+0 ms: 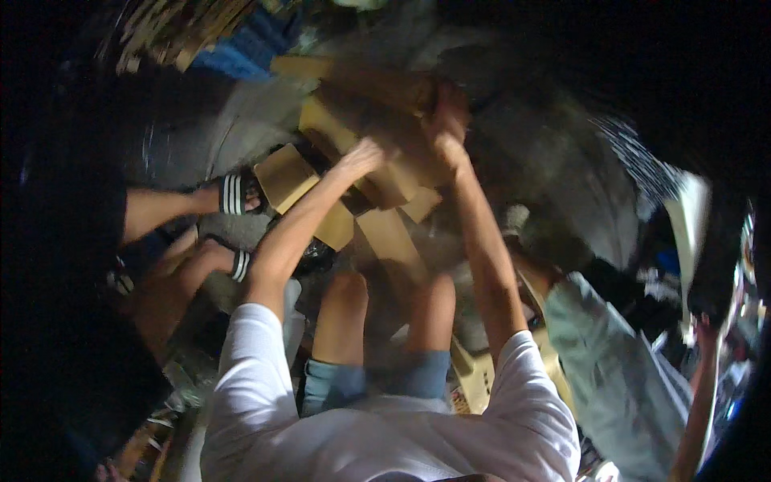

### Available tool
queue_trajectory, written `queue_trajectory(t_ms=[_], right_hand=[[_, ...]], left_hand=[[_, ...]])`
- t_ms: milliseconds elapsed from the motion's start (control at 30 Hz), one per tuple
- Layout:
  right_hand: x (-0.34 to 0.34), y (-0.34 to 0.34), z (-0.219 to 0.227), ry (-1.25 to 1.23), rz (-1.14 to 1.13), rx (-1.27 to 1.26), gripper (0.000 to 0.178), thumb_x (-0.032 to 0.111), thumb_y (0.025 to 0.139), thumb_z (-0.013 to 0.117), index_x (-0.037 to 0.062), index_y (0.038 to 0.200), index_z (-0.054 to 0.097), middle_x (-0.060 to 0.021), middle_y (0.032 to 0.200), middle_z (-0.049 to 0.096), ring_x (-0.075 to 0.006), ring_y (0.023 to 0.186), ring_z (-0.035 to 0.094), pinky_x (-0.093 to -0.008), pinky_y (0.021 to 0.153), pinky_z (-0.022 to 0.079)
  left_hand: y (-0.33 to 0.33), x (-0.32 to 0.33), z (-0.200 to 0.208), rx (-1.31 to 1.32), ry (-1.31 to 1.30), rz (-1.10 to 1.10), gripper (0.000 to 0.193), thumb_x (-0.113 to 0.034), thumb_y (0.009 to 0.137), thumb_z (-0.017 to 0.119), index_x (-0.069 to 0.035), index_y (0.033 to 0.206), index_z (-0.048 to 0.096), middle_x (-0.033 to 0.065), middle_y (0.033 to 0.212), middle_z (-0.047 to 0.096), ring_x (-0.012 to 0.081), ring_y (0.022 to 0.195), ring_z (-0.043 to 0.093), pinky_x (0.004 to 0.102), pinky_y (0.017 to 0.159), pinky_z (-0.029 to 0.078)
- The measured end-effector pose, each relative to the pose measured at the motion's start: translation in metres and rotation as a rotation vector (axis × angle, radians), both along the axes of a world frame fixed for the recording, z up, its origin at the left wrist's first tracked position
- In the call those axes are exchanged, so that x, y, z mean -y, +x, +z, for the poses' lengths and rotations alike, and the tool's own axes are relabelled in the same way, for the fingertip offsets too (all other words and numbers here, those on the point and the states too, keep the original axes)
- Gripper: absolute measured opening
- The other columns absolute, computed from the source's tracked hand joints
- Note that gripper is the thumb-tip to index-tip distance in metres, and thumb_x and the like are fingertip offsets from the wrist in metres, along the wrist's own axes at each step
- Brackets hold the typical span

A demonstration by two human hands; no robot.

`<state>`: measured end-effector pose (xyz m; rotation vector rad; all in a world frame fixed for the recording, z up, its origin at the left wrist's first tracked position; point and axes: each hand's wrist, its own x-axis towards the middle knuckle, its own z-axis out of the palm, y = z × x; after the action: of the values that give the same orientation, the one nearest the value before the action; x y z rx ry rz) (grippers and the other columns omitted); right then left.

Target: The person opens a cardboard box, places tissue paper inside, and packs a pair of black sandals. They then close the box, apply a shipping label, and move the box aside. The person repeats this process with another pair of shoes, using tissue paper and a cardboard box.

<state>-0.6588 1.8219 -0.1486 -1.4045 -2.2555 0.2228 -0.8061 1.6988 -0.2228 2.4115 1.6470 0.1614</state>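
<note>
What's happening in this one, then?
A person in a white shirt has both bare hands at an open cardboard box in front of their knees. The left hand is at its near left part and the right hand at its far right; blur hides whether either grips. A smaller cardboard piece lies to the left, close to another person's sandalled foot. Someone in grey-green trousers is at the right.

Blk sandals (232, 195) w/ wht stripes, L; grey-grn trousers (606, 353), R; blurry blue item (243, 53), top L.
</note>
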Motion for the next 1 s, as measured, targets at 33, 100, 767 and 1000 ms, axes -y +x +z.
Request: queue_trajectory(t_ms=[33, 100, 767, 1000], right_hand=[[0.026, 0.024, 0.03, -0.004, 0.033, -0.077, 0.05, 0.014, 0.067, 0.07, 0.0058, 0.113, 0.054, -0.0202, 0.102, 0.059, -0.0389, 0.093, 0.058, -0.0422, 0.081, 0.049], [0.076, 0.072, 0.095, 0.026, -0.015, -0.278, 0.051, 0.007, 0.065, 0.067, 0.0059, 0.113, 0.052, -0.0192, 0.105, 0.057, -0.0389, 0.094, 0.056, -0.0431, 0.079, 0.05], [0.706, 0.28, 0.549, 0.138, -1.47, -0.902, 0.055, -0.008, 0.063, 0.057, 0.0032, 0.116, 0.051, -0.0161, 0.1, 0.062, -0.0291, 0.1, 0.06, -0.0359, 0.082, 0.049], [0.848, 0.27, 0.58, 0.765, -1.943, -1.08, 0.049, -0.013, 0.071, 0.061, 0.0023, 0.116, 0.052, -0.0097, 0.109, 0.062, -0.0174, 0.104, 0.058, -0.0309, 0.09, 0.047]], left_hand=[[0.0, -0.002, 0.03, -0.107, 0.188, -0.202, 0.024, -0.01, 0.081, 0.053, -0.005, 0.101, 0.064, 0.0111, 0.089, 0.065, 0.0255, 0.087, 0.063, 0.0362, 0.08, 0.048], [0.019, 0.032, 0.102, -0.19, 0.041, -0.207, 0.032, -0.008, 0.075, 0.056, -0.009, 0.106, 0.063, 0.0081, 0.096, 0.063, 0.0244, 0.085, 0.063, 0.0348, 0.078, 0.049], [0.357, 0.349, 0.677, 0.392, -0.059, -1.584, 0.012, -0.007, 0.075, 0.063, -0.008, 0.087, 0.066, 0.0086, 0.142, 0.039, 0.0268, 0.133, 0.034, 0.047, 0.108, 0.03], [0.471, 0.468, 0.716, 0.526, -0.239, -2.025, 0.036, 0.004, 0.069, 0.064, -0.01, 0.101, 0.062, 0.0055, 0.096, 0.065, 0.0265, 0.093, 0.062, 0.0379, 0.084, 0.05]])
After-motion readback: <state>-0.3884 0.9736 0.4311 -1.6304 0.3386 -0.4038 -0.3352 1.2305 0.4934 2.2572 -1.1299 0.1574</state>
